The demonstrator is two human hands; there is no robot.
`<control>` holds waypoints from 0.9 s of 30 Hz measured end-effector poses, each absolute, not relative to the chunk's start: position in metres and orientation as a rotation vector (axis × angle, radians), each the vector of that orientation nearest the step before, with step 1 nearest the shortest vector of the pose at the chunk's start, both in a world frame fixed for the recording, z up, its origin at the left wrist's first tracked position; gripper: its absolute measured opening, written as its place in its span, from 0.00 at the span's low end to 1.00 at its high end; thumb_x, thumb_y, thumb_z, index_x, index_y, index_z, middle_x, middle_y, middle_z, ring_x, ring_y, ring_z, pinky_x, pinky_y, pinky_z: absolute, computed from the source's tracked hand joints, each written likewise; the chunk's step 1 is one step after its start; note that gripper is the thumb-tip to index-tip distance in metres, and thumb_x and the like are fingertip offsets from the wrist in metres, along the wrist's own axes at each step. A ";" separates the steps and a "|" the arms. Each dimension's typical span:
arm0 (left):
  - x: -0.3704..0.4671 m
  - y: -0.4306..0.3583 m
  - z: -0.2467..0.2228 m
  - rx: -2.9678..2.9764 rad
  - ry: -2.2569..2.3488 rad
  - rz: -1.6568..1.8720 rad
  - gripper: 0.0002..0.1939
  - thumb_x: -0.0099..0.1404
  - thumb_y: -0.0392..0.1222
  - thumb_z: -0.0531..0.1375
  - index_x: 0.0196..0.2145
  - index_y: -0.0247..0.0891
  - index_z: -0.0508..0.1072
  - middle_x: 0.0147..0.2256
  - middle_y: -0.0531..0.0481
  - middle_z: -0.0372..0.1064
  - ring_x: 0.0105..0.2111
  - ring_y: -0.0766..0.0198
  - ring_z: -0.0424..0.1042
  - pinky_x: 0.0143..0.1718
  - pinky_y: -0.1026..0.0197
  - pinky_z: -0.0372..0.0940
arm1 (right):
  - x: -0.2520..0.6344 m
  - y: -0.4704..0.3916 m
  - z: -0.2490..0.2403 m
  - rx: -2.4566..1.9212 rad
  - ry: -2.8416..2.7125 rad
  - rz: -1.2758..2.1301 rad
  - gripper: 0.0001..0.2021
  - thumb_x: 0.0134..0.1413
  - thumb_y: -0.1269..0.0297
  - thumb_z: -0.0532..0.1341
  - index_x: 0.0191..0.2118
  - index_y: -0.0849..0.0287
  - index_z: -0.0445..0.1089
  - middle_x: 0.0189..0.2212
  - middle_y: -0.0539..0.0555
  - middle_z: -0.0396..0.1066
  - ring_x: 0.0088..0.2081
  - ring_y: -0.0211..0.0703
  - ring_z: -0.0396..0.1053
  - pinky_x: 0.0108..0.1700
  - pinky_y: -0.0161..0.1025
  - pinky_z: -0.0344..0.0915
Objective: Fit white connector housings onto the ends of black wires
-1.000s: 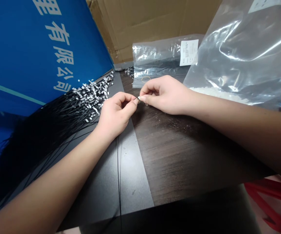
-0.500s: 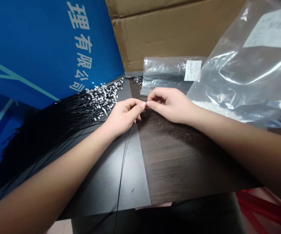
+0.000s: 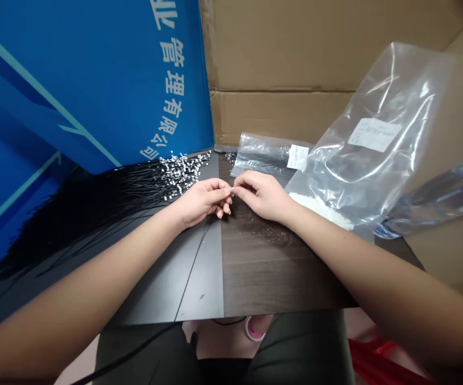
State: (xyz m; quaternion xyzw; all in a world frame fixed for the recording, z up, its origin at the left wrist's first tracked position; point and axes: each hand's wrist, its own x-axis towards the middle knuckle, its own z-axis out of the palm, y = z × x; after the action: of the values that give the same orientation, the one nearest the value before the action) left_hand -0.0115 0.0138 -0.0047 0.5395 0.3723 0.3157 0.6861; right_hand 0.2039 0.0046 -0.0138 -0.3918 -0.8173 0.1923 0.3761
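Observation:
Over the middle of the table, my left hand [image 3: 205,202] and my right hand [image 3: 261,195] meet fingertip to fingertip. My left thumb and index finger pinch a thin black cable [image 3: 193,250], which runs down from that hand over the table's front edge. Its tip between the fingers is too small to make out. My right thumb and index finger are pressed together at the same spot; what they hold is hidden. Left of my hands lies a big pile of black cables [image 3: 107,198] with white ends [image 3: 179,170].
Behind are a blue printed panel [image 3: 95,80] and a cardboard wall [image 3: 279,59]. A small clear bag [image 3: 263,152] and a large clear bag [image 3: 392,107] with white pieces [image 3: 323,209] are at the back right. Fine debris [image 3: 277,233] dots the wooden tabletop [image 3: 271,278].
The view has shifted, showing more of the cardboard, the large bag and my legs. My hands stay pinched together at the fingertips, and the hanging cable slants more to the left.

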 end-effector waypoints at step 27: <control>-0.181 0.053 0.083 2.612 2.143 0.187 0.30 0.80 0.52 0.43 0.55 0.27 0.75 0.55 0.38 0.70 0.58 0.43 0.69 0.62 0.40 0.59 | 0.216 0.015 -0.016 -1.255 -1.567 0.507 0.10 0.63 0.56 0.62 0.35 0.56 0.74 0.29 0.51 0.73 0.32 0.42 0.67 0.38 0.42 0.63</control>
State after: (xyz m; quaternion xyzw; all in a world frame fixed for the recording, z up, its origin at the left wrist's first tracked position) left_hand -0.1814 0.0533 0.0830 0.7663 0.6287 0.0548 -0.1207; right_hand 0.2163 0.0146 -0.0162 -0.5212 -0.6507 0.2104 0.5105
